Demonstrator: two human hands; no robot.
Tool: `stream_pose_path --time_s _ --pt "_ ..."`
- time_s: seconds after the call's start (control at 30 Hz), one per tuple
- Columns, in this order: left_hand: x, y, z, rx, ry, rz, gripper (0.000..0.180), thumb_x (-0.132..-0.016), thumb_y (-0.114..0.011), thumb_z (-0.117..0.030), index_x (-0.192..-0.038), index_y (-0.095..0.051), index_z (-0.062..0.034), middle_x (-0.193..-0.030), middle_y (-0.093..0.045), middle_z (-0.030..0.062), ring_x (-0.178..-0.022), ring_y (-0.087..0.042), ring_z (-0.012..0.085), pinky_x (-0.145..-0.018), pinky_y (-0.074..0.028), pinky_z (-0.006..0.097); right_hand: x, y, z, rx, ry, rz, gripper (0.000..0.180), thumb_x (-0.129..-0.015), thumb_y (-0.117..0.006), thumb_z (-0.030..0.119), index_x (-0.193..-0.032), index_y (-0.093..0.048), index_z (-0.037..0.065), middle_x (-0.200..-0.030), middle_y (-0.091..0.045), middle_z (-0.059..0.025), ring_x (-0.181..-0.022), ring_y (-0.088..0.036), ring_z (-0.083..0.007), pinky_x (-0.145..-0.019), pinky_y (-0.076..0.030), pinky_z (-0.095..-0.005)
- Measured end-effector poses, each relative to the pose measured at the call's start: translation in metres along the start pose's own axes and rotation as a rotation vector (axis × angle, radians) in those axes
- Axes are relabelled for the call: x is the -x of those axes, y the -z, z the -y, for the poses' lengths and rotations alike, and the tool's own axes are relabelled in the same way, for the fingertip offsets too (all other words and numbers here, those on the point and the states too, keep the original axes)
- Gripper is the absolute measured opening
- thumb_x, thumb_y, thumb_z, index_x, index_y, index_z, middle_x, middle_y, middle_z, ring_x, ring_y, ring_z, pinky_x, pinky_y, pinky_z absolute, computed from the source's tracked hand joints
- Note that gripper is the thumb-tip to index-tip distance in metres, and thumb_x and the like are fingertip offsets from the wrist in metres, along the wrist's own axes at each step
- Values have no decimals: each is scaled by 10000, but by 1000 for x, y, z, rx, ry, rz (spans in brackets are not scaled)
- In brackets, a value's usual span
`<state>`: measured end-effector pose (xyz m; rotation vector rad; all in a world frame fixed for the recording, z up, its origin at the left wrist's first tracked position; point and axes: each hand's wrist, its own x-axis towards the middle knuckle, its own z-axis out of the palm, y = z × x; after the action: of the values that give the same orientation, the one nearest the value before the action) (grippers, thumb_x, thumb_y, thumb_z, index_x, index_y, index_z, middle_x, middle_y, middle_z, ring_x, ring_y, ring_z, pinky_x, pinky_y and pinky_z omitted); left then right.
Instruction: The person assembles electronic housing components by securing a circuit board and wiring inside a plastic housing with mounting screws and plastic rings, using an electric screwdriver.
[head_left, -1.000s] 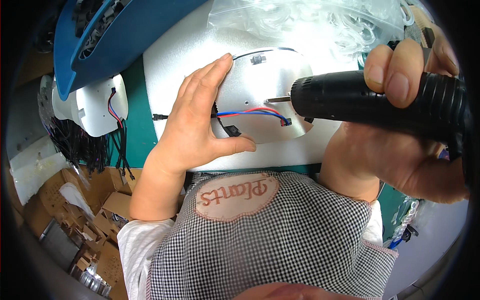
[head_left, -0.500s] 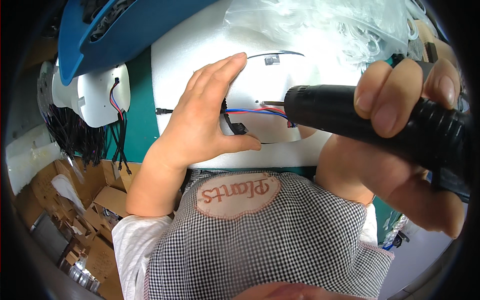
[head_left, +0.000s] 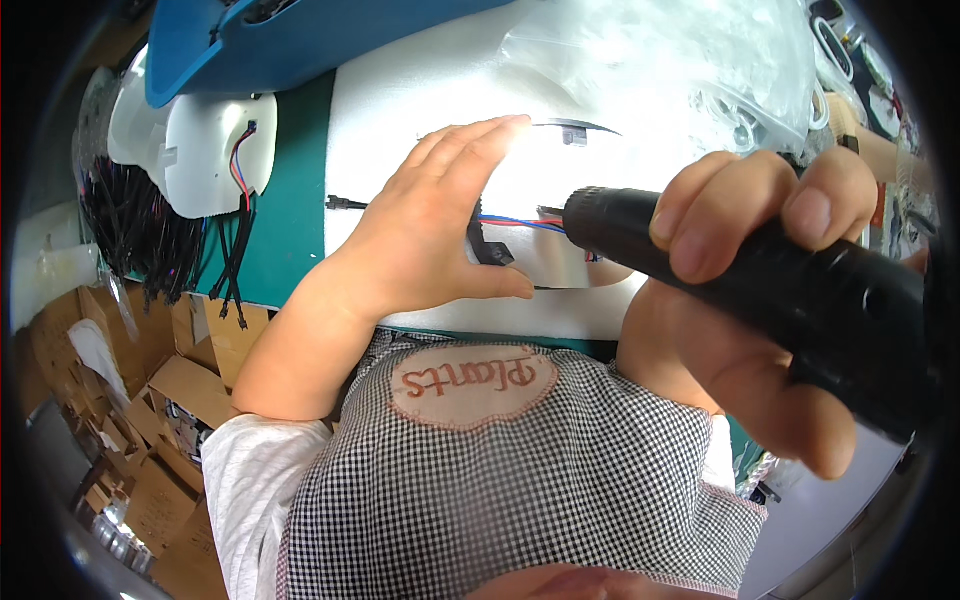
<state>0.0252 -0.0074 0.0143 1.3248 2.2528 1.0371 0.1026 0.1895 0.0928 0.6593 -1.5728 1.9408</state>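
My left hand [head_left: 430, 220] curves around the left side of a shiny round plate [head_left: 555, 268], with fingertips at its far edge and thumb at its near edge. My right hand [head_left: 720, 220] is wrapped around a black electric screwdriver [head_left: 620, 225]. Its thin bit points left, down at the plate; whether the tip touches a screw is lost in glare. Red and blue wires [head_left: 520, 221] cross the plate under the tool's nose. A black part [head_left: 490, 250] shows beside my left palm, partly covered. A small dark clip [head_left: 574, 137] sits near the plate's far edge.
White foam [head_left: 400, 120] lies under the plate on a green mat [head_left: 300, 240]. A blue bin [head_left: 270, 60] stands far left, near white plates [head_left: 215, 170] and bundled black cables [head_left: 130, 230]. Clear plastic bags [head_left: 670, 60] lie at the back. Cardboard boxes [head_left: 190, 390] are lower left.
The whole view has shifted a little. Relative to the plate, the screwdriver has come slightly left, and less of its bit shows. My left hand keeps its place on the plate.
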Motion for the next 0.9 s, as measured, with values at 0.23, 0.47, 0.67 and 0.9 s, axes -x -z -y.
stream_pose_path --time_s 0.23,0.47,0.67,0.9 --pt "4 -3 1 -4 -15 -33 1059 -554 -899 -328 -1427 -372 -42 -1408 -461 178 -1303 -419 372 -1106 -350 443 -19 32 -14 15 -114 562 866 -731 -699 700 -1261 -395 86 -1017 -543 -155 -707 -625 -223 -635 -521 -322" --pt "4 -5 4 2 -36 -50 1059 -562 -892 -352 -1429 -369 -41 -1416 -449 191 -1308 -411 379 -1105 -351 440 17 0 -2 106 -10 104 743 -806 -639 671 -1364 -399 243 -1124 -483 -165 -701 -618 -212 -613 -521 -345" --pt "11 -7 17 -1 -37 -120 1094 -526 -884 -402 -1437 -377 -70 -1423 -443 180 -1304 -411 378 -1092 -357 453 24 13 12 -79 144 -321 707 -744 -701 667 -1224 -541 172 -1012 -497 -88 -711 -571 -167 -646 -457 -306" --pt "58 35 23 -89 -48 -340 1117 -517 -897 -397 -1440 -374 -46 -1392 -475 162 -1274 -467 320 -1080 -365 398 41 44 30 -286 159 -322 587 -649 -798 401 -1081 -615 48 -994 -500 -88 -684 -568 -172 -641 -432 -295"
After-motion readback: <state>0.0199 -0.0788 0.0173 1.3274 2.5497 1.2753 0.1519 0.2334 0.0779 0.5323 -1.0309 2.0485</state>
